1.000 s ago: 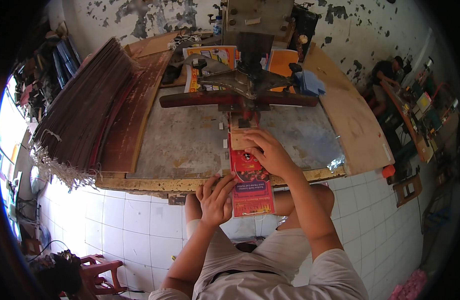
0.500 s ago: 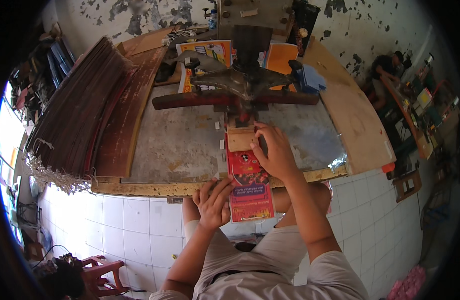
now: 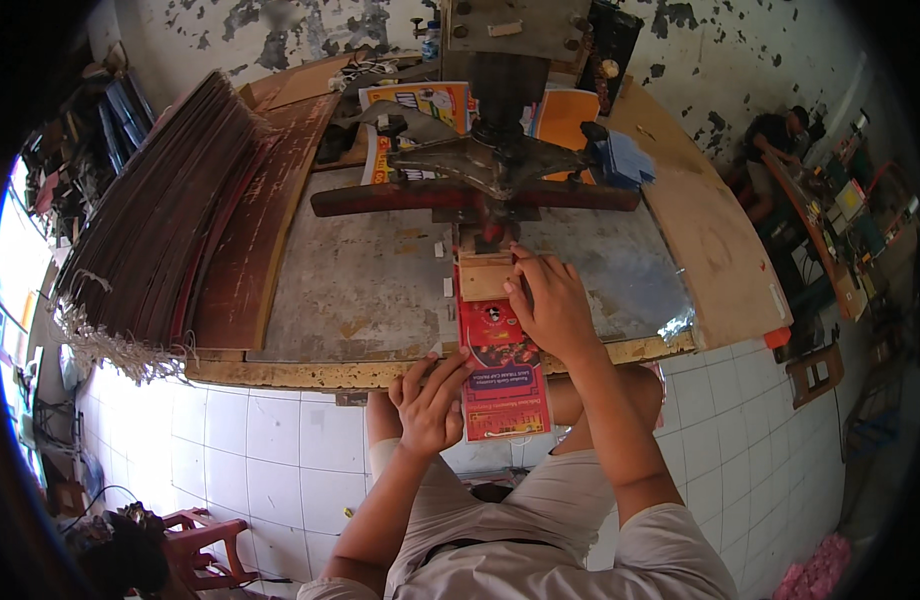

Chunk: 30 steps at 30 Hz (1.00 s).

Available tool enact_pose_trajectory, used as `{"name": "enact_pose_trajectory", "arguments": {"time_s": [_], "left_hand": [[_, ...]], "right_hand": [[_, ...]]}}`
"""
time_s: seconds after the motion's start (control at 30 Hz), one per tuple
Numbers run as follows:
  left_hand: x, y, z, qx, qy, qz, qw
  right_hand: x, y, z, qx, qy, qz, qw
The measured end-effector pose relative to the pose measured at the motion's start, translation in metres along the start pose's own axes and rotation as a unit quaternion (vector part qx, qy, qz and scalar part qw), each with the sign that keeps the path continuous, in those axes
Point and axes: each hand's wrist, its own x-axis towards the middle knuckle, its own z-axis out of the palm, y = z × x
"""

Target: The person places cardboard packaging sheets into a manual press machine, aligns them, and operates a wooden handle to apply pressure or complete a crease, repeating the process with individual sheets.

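A red and purple printed packaging sheet [image 3: 505, 390] lies lengthwise on the worktable, its near end reaching past the table's front edge. My left hand [image 3: 430, 405] rests at that edge with fingers bent but apart, and its fingertips touch the sheet's left side. A small wooden block [image 3: 487, 280] sits over the sheet's far part. Against the block's right side, my right hand [image 3: 557, 315] has its thumb and index finger spread, touching there without wrapping round it. Just beyond stands a dark metal press [image 3: 495, 165] with wide red-brown arms; its lower tip hangs behind the block.
To the left stands a tall stack of dark brown boards [image 3: 165, 215] with frayed strings. Orange printed sheets [image 3: 568, 112] and a blue pad [image 3: 625, 160] lie around the press. At the far right, a person [image 3: 775, 140] sits by another bench. A red stool [image 3: 205, 550] is at lower left.
The view has shifted very slightly. Both hands, the printed sheet and the wooden block keep nearly the same places relative to each other.
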Motion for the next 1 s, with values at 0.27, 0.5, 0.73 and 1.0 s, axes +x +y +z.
{"name": "enact_pose_trajectory", "arguments": {"time_s": [0.27, 0.5, 0.73, 1.0], "left_hand": [[-0.002, -0.001, 0.001, 0.007, -0.005, -0.003, 1.0], [-0.004, -0.002, 0.004, 0.0, 0.003, -0.006, 1.0], [-0.004, -0.002, 0.004, 0.02, -0.001, 0.0, 1.0], [-0.003, -0.002, 0.003, 0.012, -0.001, -0.003, 1.0]], "right_hand": [[0.001, -0.013, -0.007, 0.084, 0.028, -0.041, 0.995], [-0.001, -0.009, -0.001, 0.073, -0.01, -0.046, 0.996], [0.004, -0.008, -0.002, 0.101, -0.006, -0.028, 0.994], [0.005, -0.01, 0.0, 0.098, -0.005, -0.018, 0.995]]}}
